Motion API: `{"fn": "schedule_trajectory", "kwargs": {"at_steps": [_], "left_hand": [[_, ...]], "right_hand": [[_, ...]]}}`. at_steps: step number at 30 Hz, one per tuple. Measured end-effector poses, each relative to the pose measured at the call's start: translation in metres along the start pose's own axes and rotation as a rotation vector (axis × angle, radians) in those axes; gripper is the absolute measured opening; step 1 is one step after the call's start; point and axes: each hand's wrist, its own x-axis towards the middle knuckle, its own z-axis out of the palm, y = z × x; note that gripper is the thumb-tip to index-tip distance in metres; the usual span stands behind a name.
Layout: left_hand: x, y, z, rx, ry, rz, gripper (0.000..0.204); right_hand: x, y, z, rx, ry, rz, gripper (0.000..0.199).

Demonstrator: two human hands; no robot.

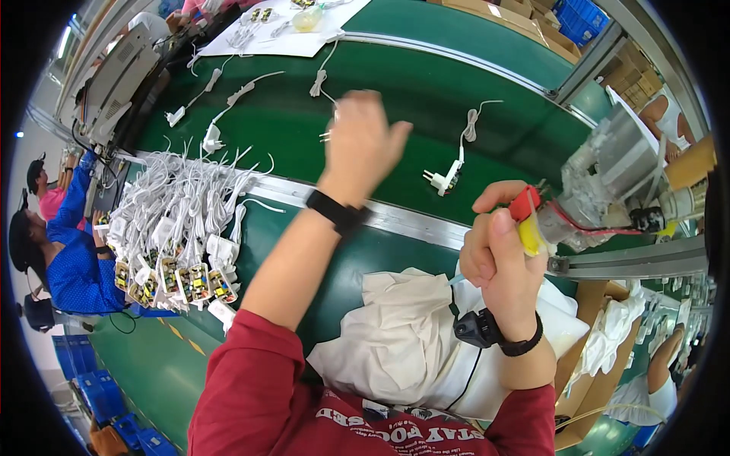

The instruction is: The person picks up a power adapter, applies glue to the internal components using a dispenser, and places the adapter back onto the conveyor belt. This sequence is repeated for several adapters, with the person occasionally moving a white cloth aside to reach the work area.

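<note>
White cords [190, 182] and circuit boards [196, 281] lie heaped beside the metal rail [403, 220] near the left edge of the bench [338, 285]; a blurred left hand [363, 140] partly covers a pronged white plug [325, 137] toward the near edge of the green belt [426, 91], its grip impossible to tell; white lettering [403, 433] crosses a red shirt [251, 357]; the right hand [502, 258] clutches a red-and-yellow piece [525, 204]

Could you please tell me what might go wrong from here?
The thin white plastic-coated cables lie heaped and tangled, so pulling one could drag others along. The small bare circuit boards with yellow parts sit exposed at the heap's near edge and might get knocked. The thin red wire runs close to the bare right hand, which grips a red-and-yellow object, so it could snag.
</note>
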Motion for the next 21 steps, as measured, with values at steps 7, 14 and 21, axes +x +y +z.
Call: {"fn": "schedule_trajectory", "kwargs": {"at_steps": [7, 14, 21], "left_hand": [[-0.003, -0.047, -0.014, -0.113, -0.495, -0.547, 0.035], [-0.073, 0.044, -0.081, -1.795, -0.653, -1.124, 0.033], [-0.11, 0.083, -0.1, -1.805, -1.028, -1.136, 0.037]], "right_hand": [[-0.001, -0.001, 0.004, -0.046, -0.022, -0.019, 0.024], [0.003, -0.007, -0.005, -0.048, 0.02, -0.035, 0.019], [0.01, -0.004, -0.007, -0.168, 0.055, -0.084, 0.027]]}}
